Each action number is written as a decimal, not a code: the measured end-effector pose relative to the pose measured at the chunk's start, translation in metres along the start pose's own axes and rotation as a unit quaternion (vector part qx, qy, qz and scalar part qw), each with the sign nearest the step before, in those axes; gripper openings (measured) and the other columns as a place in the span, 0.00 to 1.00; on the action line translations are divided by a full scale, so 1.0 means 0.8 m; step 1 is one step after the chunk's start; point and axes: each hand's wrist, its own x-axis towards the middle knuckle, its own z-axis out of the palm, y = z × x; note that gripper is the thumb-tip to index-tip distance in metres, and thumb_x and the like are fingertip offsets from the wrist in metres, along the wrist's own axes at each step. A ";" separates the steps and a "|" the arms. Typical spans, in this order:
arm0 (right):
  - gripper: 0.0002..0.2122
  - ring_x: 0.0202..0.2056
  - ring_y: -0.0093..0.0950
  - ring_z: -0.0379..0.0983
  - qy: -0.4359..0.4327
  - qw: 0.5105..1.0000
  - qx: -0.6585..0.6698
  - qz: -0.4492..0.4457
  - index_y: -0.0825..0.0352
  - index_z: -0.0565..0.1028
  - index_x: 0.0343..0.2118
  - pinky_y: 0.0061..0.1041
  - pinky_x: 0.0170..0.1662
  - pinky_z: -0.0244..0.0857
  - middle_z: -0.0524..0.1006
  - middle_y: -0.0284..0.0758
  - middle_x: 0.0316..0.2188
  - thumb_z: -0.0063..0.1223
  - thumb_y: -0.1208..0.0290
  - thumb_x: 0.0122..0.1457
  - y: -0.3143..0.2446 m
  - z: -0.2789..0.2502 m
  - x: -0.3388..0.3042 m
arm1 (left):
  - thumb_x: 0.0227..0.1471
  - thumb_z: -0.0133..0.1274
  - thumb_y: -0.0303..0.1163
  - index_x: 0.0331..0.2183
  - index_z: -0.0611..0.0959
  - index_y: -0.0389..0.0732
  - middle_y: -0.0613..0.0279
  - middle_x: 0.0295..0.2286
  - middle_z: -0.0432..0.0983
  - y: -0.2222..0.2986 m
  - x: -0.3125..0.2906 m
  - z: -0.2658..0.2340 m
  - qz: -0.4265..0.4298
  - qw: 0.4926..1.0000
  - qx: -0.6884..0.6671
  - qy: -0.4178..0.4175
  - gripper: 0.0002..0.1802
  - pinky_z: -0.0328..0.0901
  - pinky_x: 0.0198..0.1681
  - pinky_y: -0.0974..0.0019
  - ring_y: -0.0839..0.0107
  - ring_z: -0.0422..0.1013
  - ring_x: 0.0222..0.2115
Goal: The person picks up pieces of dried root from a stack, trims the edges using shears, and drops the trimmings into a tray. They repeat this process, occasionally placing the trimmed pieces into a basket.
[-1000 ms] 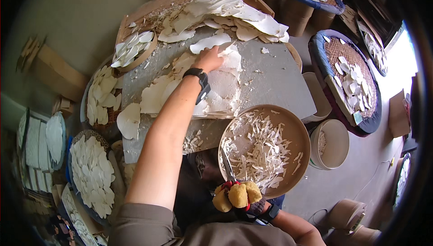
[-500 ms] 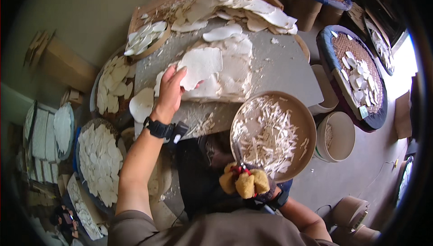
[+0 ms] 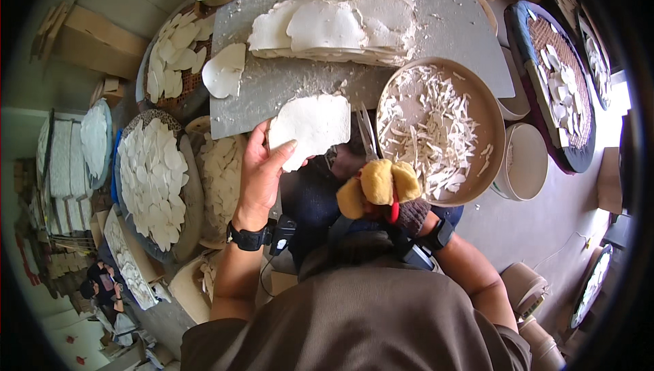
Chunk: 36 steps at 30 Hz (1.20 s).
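Note:
My left hand [image 3: 262,173] pinches a thin, flat, off-white sheet [image 3: 310,129] with an uneven outline, thumb on top, near the table's front edge. In my right hand [image 3: 381,197], covered by a dark glove with thick yellow pads on the fingers, are red-handled scissors [image 3: 368,133]. Their blades point away from me, slightly apart, just right of the sheet and not touching it. A round tan tray [image 3: 486,126] of white slivers lies to the right of the blades. Behind the sheet, a stack of similar white sheets [image 3: 327,27] rests on the grey table [image 3: 453,37].
One loose sheet [image 3: 225,71] overhangs the table's left edge. Baskets of white pieces [image 3: 151,184] crowd the left side. A pale bucket [image 3: 528,163] stands right of the tray, beside a blue-rimmed woven tray [image 3: 541,30]. Another person [image 3: 105,286] is at the far lower left.
My left hand has brought the sheet off the stack, nearer to me and toward the scissors. The scissors' blades now show more clearly apart. The view has tilted down.

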 end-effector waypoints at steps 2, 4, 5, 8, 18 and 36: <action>0.22 0.46 0.26 0.64 -0.038 0.925 0.358 0.121 0.65 0.57 0.52 0.26 0.49 0.61 0.65 0.36 0.46 0.48 0.73 0.54 -0.018 0.022 0.018 | 0.46 0.48 0.23 0.46 0.63 0.34 0.55 0.38 0.69 -0.010 -0.011 -0.008 -0.005 1.000 0.007 0.002 0.23 0.68 0.34 0.68 0.67 0.71 0.33; 0.19 0.48 0.26 0.63 -0.035 0.959 0.276 0.055 0.66 0.56 0.52 0.28 0.52 0.58 0.63 0.36 0.48 0.41 0.74 0.58 0.008 0.023 0.021 | 0.46 0.48 0.23 0.47 0.62 0.34 0.55 0.38 0.69 -0.016 -0.017 -0.009 -0.007 1.000 0.016 0.000 0.24 0.68 0.34 0.68 0.68 0.70 0.34; 0.19 0.48 0.26 0.63 -0.036 0.958 0.277 0.058 0.66 0.56 0.52 0.28 0.52 0.58 0.63 0.36 0.48 0.41 0.74 0.58 -0.007 0.029 0.029 | 0.46 0.49 0.22 0.48 0.62 0.34 0.56 0.39 0.68 -0.020 -0.020 -0.011 -0.004 1.000 0.028 0.004 0.26 0.67 0.35 0.68 0.69 0.69 0.35; 0.17 0.49 0.24 0.61 -0.107 0.667 0.731 0.103 0.68 0.56 0.52 0.22 0.56 0.52 0.64 0.35 0.48 0.31 0.69 0.61 -0.044 0.044 0.039 | 0.45 0.49 0.22 0.50 0.60 0.34 0.57 0.41 0.66 -0.036 -0.022 -0.019 0.040 0.997 0.055 0.027 0.29 0.67 0.37 0.69 0.71 0.68 0.37; 0.11 0.41 0.25 0.69 -0.079 0.967 0.231 0.069 0.69 0.68 0.41 0.22 0.46 0.62 0.72 0.36 0.39 0.44 0.72 0.56 -0.040 0.062 0.044 | 0.48 0.48 0.22 0.54 0.51 0.47 0.59 0.41 0.66 -0.065 -0.011 0.008 0.140 0.954 -0.044 0.263 0.35 0.66 0.36 0.70 0.73 0.66 0.38; 0.12 0.42 0.25 0.69 -0.076 0.993 -0.091 0.016 0.71 0.68 0.41 0.24 0.47 0.63 0.72 0.36 0.39 0.44 0.72 0.56 -0.045 0.055 0.041 | 0.46 0.48 0.20 0.53 0.51 0.43 0.56 0.40 0.66 -0.057 0.009 -0.007 0.105 0.982 -0.006 0.157 0.35 0.68 0.30 0.74 0.74 0.68 0.34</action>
